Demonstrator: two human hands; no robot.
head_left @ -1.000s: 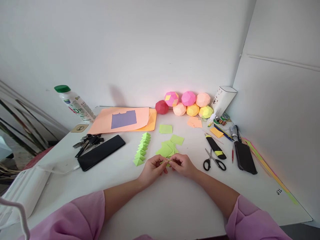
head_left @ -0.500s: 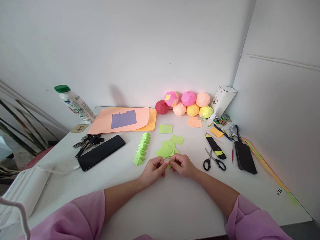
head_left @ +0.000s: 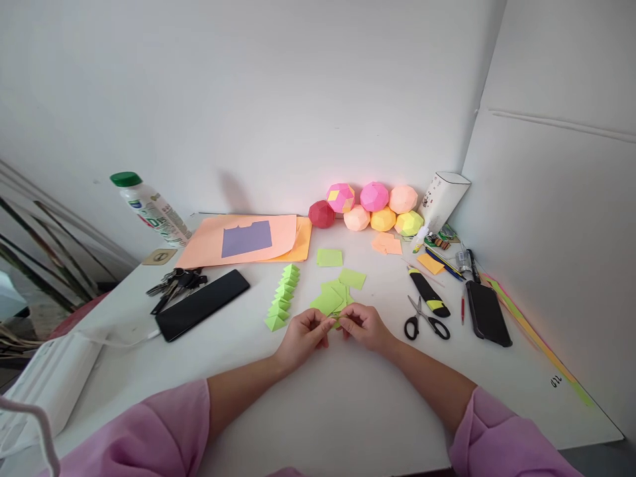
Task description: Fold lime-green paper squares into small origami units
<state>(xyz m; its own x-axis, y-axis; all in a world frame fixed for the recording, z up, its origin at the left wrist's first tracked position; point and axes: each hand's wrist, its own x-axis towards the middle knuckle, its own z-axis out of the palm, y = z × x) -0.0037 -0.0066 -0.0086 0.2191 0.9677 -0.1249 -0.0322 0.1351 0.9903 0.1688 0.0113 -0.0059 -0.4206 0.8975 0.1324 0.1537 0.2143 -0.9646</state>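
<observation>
Pinching a slip (head_left: 334,316) between left hand (head_left: 304,336) and right hand (head_left: 366,326), adjoining the pile (head_left: 326,299) at twelve o'clock; having folds (head_left: 281,301) at ten, balls (head_left: 383,218) at one, scissors (head_left: 419,315) at three.

My forearms (head_left: 243,392) angled inward, left hand (head_left: 302,336) and right hand (head_left: 365,327) pinching close together, left of the scissors (head_left: 419,313).

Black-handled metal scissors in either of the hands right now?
No, the black-handled metal scissors lie open on the white tabletop, while the left hand and right hand together hold a small piece of light-green paper.
</observation>
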